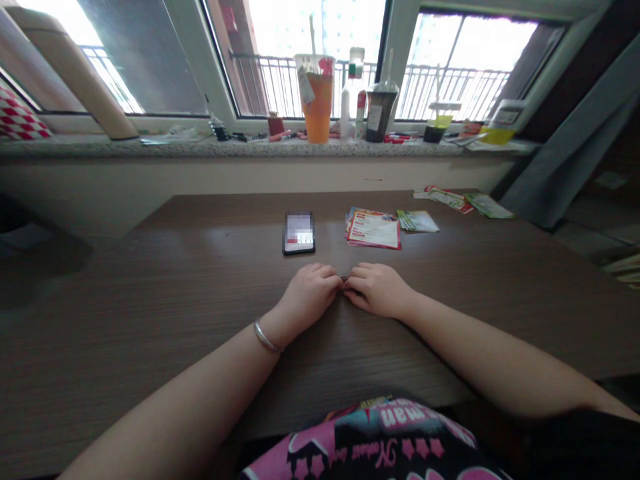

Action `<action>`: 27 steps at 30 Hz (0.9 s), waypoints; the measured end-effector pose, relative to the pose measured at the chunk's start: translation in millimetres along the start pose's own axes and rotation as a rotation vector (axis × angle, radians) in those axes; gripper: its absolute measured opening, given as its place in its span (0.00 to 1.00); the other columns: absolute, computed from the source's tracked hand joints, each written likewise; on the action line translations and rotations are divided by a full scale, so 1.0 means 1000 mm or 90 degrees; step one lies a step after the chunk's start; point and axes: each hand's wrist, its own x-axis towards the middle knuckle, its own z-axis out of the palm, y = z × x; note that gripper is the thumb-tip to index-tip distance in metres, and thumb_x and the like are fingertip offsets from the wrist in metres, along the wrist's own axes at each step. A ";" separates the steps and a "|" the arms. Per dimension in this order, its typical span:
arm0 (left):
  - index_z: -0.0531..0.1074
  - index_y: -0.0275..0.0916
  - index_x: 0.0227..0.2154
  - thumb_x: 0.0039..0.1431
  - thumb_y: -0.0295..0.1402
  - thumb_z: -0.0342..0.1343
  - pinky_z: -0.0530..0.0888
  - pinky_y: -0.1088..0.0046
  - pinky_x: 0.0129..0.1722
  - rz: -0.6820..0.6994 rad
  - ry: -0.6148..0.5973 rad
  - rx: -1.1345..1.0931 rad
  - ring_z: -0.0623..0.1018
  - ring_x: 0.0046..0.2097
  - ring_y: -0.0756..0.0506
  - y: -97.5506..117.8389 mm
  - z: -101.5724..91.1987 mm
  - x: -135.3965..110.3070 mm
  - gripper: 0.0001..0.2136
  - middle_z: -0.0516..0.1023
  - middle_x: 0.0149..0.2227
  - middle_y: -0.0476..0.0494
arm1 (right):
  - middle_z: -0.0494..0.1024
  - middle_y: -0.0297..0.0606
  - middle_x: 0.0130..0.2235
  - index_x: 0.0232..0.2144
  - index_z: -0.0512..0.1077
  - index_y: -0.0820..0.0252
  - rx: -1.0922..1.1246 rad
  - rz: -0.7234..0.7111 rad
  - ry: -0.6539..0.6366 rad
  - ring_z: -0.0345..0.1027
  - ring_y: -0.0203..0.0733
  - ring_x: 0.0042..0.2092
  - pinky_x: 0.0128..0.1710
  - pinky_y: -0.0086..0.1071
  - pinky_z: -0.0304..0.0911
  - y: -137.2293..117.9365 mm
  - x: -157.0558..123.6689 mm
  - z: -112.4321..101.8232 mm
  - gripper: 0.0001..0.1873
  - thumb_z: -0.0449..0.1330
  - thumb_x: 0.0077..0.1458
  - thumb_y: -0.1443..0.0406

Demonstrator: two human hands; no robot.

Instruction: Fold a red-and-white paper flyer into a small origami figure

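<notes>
My left hand (307,293) and my right hand (377,288) rest side by side on the brown wooden table (150,300), fingers curled under and fingertips meeting in the middle. Something tiny and dark shows between the fingertips; I cannot make out what it is. A silver bangle (266,339) circles my left wrist. A black phone (299,233) with its screen lit lies flat just beyond my left hand. A stack of red-and-white leaflets (374,229) lies beyond my right hand.
More leaflets (418,221) and cards (463,200) lie at the table's far right. The stone windowsill (150,148) holds an orange drink cup (318,100), a dark drink cup (379,110), bottles and small clutter. A grey curtain (575,147) hangs at right.
</notes>
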 end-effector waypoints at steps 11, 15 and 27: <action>0.76 0.40 0.33 0.59 0.33 0.55 0.69 0.68 0.41 -0.034 -0.021 -0.077 0.72 0.37 0.45 -0.002 0.001 -0.001 0.05 0.76 0.34 0.44 | 0.76 0.37 0.31 0.30 0.74 0.59 0.188 0.120 0.033 0.65 0.40 0.37 0.40 0.32 0.56 0.005 0.003 0.012 0.06 0.58 0.57 0.65; 0.75 0.39 0.29 0.61 0.34 0.54 0.69 0.69 0.40 -0.051 -0.013 -0.088 0.73 0.37 0.46 -0.006 0.005 0.001 0.08 0.76 0.33 0.45 | 0.76 0.36 0.30 0.29 0.74 0.60 0.216 0.155 0.023 0.64 0.39 0.35 0.40 0.33 0.55 0.009 0.005 0.016 0.05 0.59 0.55 0.66; 0.73 0.38 0.30 0.63 0.37 0.51 0.68 0.70 0.37 -0.096 -0.044 -0.077 0.73 0.37 0.45 -0.006 0.009 0.003 0.10 0.75 0.32 0.44 | 0.75 0.35 0.27 0.23 0.72 0.60 0.221 0.240 -0.022 0.64 0.37 0.31 0.34 0.30 0.53 0.017 0.005 0.019 0.13 0.59 0.56 0.60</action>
